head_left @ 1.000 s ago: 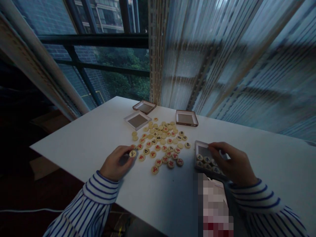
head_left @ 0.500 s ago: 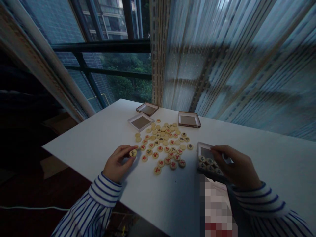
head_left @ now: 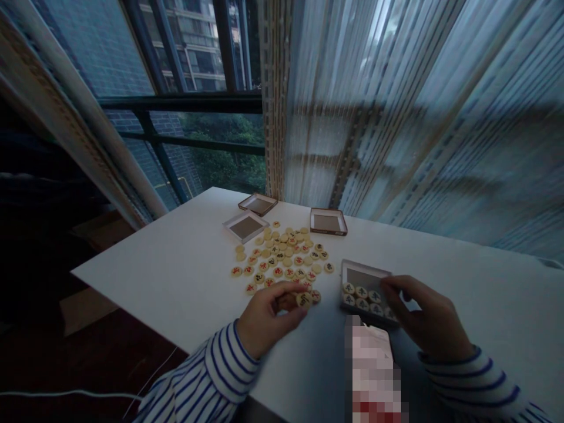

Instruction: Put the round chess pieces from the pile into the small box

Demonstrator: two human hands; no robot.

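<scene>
Between the thumb and fingers of my left hand is a round piece with a black character, held above the near edge of the spread of pieces. My right hand is at the right side of an open box, its thumb and index finger close together over the rim. Whether those fingers hold anything is hidden. Several pieces with dark characters lie in rows in the box's near part. Many loose pale pieces with red or black characters, some blank, lie on the white table.
Two shallow box parts lie at the back left of the table, and another stands behind the pieces. A pixelated object is near the front. Curtains and a window rise behind.
My left hand has moved right with the black-marked piece, from the left side of the pieces to their near right side. My right hand stays by the box. The view has shifted slightly.
</scene>
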